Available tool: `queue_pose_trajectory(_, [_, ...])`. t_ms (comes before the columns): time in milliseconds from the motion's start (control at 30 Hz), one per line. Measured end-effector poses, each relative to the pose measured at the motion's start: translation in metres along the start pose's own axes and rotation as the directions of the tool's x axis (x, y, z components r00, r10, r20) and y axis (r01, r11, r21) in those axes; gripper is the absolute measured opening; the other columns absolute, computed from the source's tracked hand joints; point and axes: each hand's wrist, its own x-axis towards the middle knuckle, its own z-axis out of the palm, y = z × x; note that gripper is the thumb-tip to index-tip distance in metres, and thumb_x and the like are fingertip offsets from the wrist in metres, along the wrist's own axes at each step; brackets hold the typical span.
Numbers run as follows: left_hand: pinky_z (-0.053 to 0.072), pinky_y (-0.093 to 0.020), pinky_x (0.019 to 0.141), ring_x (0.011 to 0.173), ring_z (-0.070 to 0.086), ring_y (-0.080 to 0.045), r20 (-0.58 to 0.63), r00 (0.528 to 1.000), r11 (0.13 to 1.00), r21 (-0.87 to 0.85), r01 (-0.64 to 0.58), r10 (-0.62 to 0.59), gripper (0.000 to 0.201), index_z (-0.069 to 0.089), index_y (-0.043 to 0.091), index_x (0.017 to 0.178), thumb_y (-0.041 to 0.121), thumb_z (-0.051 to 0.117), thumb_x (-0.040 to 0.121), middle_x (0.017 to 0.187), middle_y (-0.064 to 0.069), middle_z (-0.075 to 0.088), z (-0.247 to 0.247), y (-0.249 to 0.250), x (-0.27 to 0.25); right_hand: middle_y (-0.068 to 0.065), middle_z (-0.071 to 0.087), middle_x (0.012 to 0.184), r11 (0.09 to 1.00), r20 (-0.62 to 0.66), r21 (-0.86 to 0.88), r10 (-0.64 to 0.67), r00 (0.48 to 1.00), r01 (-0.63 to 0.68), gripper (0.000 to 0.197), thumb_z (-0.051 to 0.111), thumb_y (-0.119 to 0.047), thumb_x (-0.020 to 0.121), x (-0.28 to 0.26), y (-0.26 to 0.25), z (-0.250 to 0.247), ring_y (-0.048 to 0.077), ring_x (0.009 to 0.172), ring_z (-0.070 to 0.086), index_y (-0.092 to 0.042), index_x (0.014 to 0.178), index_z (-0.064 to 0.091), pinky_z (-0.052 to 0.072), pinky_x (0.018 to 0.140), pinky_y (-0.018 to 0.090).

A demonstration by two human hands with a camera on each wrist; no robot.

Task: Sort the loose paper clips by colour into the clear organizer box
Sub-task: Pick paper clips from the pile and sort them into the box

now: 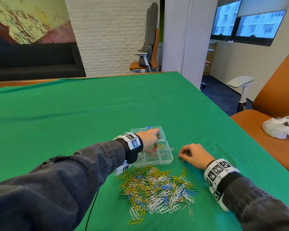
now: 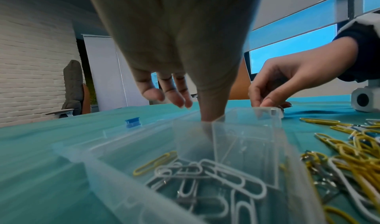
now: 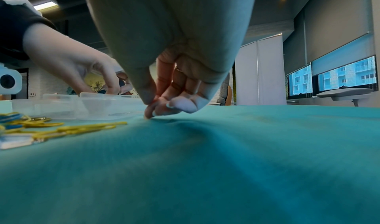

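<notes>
paper clips (image 1: pixel 157 185), left hand (image 1: pixel 148 142) over organizer box (image 1: pixel 167 160)

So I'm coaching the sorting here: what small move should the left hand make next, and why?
Probably lift the left hand out of the box and back to the pile: its fingers are spread inside a compartment, apparently holding nothing, and most clips are unsorted.

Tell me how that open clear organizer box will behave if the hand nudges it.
The clear organizer box looks thin and nearly empty, so probably light. It would likely slide on the green cloth. Its open lid might flap.
</notes>
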Motion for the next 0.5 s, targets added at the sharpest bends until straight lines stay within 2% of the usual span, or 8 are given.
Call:
queue_pose_trajectory(100, [0.048, -0.031, 0.080, 0.107, 0.046, -0.014, -0.002, 1.000, 0.999, -0.021, -0.025, 0.025, 0.010, 0.071, 0.018, 0.085, 0.027, 0.069, 0.086, 0.129, 0.002, 0.040, -0.001, -0.003, -0.003, -0.012, 0.065, 0.063, 1.000, 0.002, -0.001, -0.003, 1.000, 0.003, 0.011, 0.062, -0.017, 0.090, 0.000, 0.000, 0.000, -0.011, 0.055, 0.056, -0.022, 0.081, 0.068, 0.041, 0.060, 0.005])
queue_pose_trajectory(200, [0.049, -0.032, 0.083, 0.099, 0.055, -0.013, -0.001, 1.000, 0.995, -0.099, -0.012, 0.012, 0.012, 0.067, 0.019, 0.088, 0.032, 0.067, 0.088, 0.115, 0.004, 0.054, -0.010, -0.012, -0.006, -0.011, 0.066, 0.064, 1.000, -0.002, 0.002, -0.004, 1.000, 0.004, 0.011, 0.062, -0.017, 0.090, 0.000, -0.001, 0.000, -0.008, 0.056, 0.056, -0.022, 0.081, 0.068, 0.041, 0.061, 0.005])
queue_pose_trajectory(267, [0.049, -0.029, 0.078, 0.093, 0.060, -0.014, -0.024, 0.999, 0.985, -0.169, 0.030, -0.035, 0.012, 0.064, 0.019, 0.092, 0.031, 0.064, 0.091, 0.100, 0.007, 0.061, -0.016, -0.020, -0.009, -0.011, 0.066, 0.064, 1.000, 0.001, -0.001, -0.006, 1.000, 0.006, 0.012, 0.062, -0.017, 0.090, 0.000, -0.001, -0.001, -0.007, 0.056, 0.056, -0.022, 0.081, 0.068, 0.041, 0.061, 0.005])
queue_pose_trajectory(333, [0.043, -0.025, 0.072, 0.087, 0.059, -0.013, -0.051, 0.996, 0.980, -0.185, 0.066, -0.077, 0.010, 0.062, 0.019, 0.092, 0.029, 0.063, 0.092, 0.092, 0.009, 0.062, -0.021, -0.028, -0.012, -0.011, 0.065, 0.064, 1.000, 0.002, 0.000, -0.011, 1.000, 0.011, 0.012, 0.062, -0.017, 0.090, 0.000, -0.001, -0.001, -0.008, 0.056, 0.055, -0.023, 0.081, 0.068, 0.041, 0.061, 0.004])
queue_pose_trajectory(400, [0.041, -0.025, 0.070, 0.083, 0.057, -0.011, -0.050, 0.993, 0.981, -0.170, 0.099, -0.109, 0.009, 0.062, 0.018, 0.093, 0.027, 0.064, 0.091, 0.094, 0.007, 0.065, -0.022, -0.033, -0.015, -0.011, 0.066, 0.065, 1.000, 0.005, 0.000, -0.010, 1.000, 0.010, 0.011, 0.062, -0.018, 0.090, -0.001, -0.001, -0.001, -0.007, 0.057, 0.056, -0.022, 0.082, 0.068, 0.041, 0.061, 0.005])
queue_pose_trajectory(500, [0.046, -0.026, 0.071, 0.086, 0.061, -0.012, -0.007, 0.988, 0.972, -0.181, 0.152, -0.156, 0.011, 0.062, 0.020, 0.098, 0.024, 0.066, 0.089, 0.097, 0.008, 0.069, -0.023, -0.035, -0.019, -0.010, 0.067, 0.067, 1.000, 0.008, 0.006, -0.007, 1.000, 0.007, 0.010, 0.062, -0.018, 0.091, -0.002, -0.003, -0.002, -0.005, 0.060, 0.058, -0.020, 0.084, 0.069, 0.042, 0.062, 0.005])
